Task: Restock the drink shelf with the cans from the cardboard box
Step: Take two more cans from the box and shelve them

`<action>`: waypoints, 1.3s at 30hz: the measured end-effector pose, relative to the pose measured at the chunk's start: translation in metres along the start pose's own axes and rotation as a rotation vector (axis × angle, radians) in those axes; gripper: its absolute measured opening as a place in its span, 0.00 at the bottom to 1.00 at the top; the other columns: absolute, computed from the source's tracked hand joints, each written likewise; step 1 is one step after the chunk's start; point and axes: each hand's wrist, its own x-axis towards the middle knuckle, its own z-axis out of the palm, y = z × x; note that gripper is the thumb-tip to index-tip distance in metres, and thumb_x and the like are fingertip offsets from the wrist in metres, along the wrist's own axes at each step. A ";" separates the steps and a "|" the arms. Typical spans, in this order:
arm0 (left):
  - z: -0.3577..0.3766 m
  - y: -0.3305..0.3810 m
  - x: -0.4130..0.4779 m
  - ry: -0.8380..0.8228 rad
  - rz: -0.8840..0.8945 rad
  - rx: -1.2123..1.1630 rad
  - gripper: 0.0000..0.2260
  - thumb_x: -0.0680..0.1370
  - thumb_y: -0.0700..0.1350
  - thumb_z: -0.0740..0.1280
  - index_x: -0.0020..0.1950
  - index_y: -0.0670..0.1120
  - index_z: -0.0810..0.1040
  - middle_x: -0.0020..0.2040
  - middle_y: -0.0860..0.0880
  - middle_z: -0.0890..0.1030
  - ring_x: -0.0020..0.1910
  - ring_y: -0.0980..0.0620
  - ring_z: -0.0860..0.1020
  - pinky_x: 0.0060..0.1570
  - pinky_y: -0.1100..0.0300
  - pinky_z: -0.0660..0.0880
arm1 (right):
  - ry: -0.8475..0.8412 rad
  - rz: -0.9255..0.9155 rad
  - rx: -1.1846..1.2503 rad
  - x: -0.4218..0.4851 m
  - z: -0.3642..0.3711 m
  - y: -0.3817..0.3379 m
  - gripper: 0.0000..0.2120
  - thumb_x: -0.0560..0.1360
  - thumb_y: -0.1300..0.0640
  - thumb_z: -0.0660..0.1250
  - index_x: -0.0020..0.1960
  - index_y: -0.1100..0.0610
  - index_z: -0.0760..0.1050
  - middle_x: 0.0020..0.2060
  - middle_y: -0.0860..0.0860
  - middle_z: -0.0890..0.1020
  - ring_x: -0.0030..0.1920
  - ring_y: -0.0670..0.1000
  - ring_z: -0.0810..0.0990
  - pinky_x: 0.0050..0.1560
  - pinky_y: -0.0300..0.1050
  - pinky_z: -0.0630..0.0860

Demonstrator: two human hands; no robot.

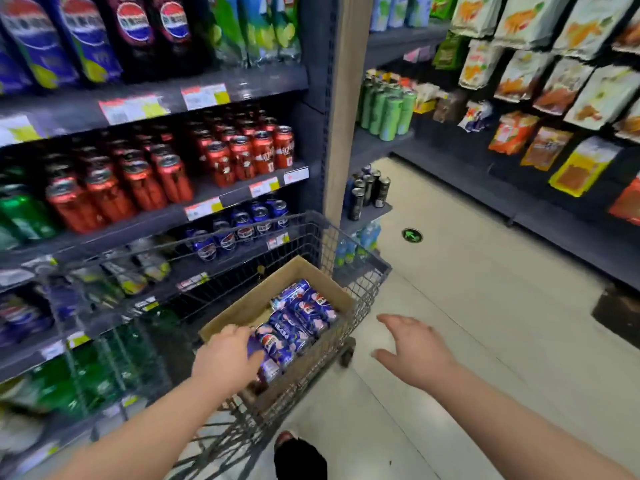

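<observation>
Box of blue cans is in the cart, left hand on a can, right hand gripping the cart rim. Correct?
Not quite. In the head view the right hand is open in the air beside the cart, touching nothing. The rest holds: the cardboard box of blue cans sits in the cart, left hand on a can.

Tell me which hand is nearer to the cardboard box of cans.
The left hand. It reaches into the cardboard box and rests on the blue cans. The right hand hovers open over the floor, right of the cart, touching nothing.
</observation>
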 end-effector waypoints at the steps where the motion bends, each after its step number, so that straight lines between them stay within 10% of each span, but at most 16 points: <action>1: 0.001 -0.006 0.012 -0.001 -0.028 -0.012 0.21 0.76 0.57 0.60 0.66 0.52 0.69 0.63 0.49 0.73 0.62 0.47 0.73 0.58 0.53 0.73 | -0.012 -0.026 -0.014 0.019 -0.001 -0.006 0.29 0.74 0.43 0.61 0.73 0.49 0.59 0.70 0.50 0.69 0.70 0.53 0.67 0.68 0.50 0.65; 11: 0.016 -0.043 0.130 -0.136 -0.216 -0.067 0.24 0.75 0.59 0.61 0.68 0.50 0.68 0.65 0.48 0.72 0.64 0.47 0.73 0.60 0.52 0.73 | -0.180 -0.163 -0.081 0.197 -0.004 -0.048 0.24 0.73 0.46 0.63 0.67 0.49 0.65 0.62 0.52 0.76 0.63 0.55 0.74 0.61 0.49 0.71; 27: 0.130 -0.061 0.182 -0.371 -0.618 -0.394 0.21 0.74 0.54 0.64 0.65 0.52 0.68 0.62 0.46 0.73 0.62 0.45 0.73 0.59 0.53 0.72 | -0.746 -0.182 -0.076 0.375 0.188 -0.078 0.27 0.68 0.44 0.68 0.63 0.54 0.68 0.59 0.54 0.78 0.60 0.57 0.76 0.60 0.52 0.74; 39: 0.210 -0.042 0.226 -0.324 -0.753 -0.780 0.27 0.73 0.47 0.69 0.71 0.46 0.65 0.68 0.43 0.71 0.66 0.46 0.71 0.63 0.59 0.67 | -0.736 0.033 0.150 0.395 0.277 -0.089 0.32 0.68 0.44 0.72 0.65 0.58 0.65 0.60 0.57 0.74 0.57 0.59 0.78 0.56 0.50 0.77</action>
